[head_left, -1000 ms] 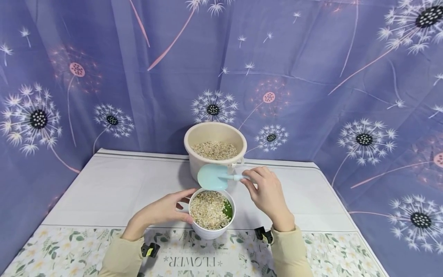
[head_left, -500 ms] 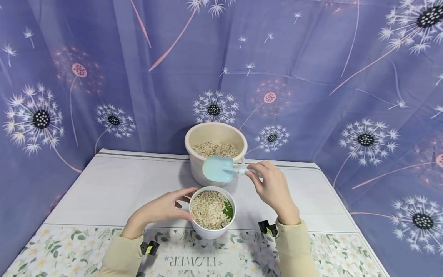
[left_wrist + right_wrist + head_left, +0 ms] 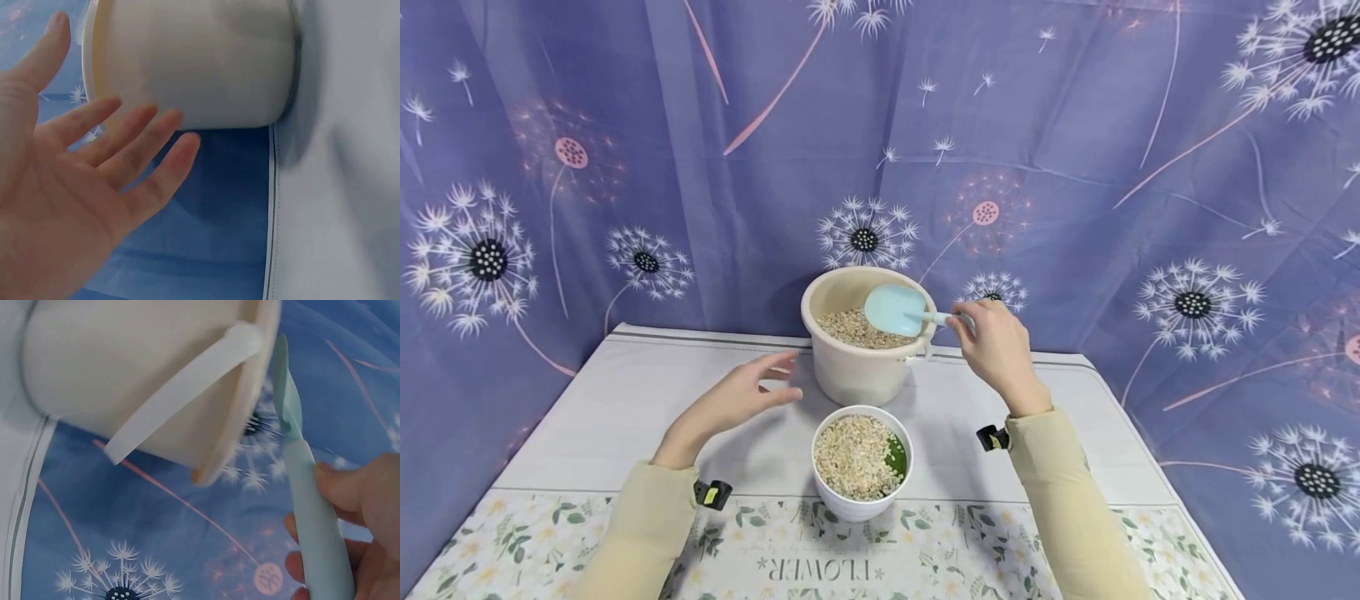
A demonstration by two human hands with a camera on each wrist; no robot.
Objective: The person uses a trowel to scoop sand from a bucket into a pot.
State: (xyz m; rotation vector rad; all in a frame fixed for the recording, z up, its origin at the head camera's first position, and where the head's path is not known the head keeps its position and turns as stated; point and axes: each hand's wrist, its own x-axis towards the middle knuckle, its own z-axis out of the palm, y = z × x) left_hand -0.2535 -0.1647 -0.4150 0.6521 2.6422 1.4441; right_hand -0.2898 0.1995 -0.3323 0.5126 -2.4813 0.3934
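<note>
My right hand (image 3: 997,344) grips the handle of a light blue shovel (image 3: 895,309), whose blade hangs over the right side of a cream bucket (image 3: 865,379). In the right wrist view the shovel's handle (image 3: 317,525) lies between thumb and fingers, the blade just outside the rim line. Pale small gravel (image 3: 857,329) covers the bucket's inside. My left hand (image 3: 737,398) is in the air left of the bucket, fingers spread and holding nothing. Nearer to me stands a white pot (image 3: 859,508), filled with similar gravel (image 3: 853,454) and showing a green patch (image 3: 895,457) at its right.
A white cloth (image 3: 662,375) with a flowered front strip (image 3: 550,542) covers the table. Behind it hangs a blue dandelion curtain (image 3: 760,208), close to the bucket's back. The bucket's white carrying handle (image 3: 181,394) hangs down its side.
My right hand has carried the shovel up and away from above the pot to over the bucket. My left hand has let go of the pot's side and moved up and left.
</note>
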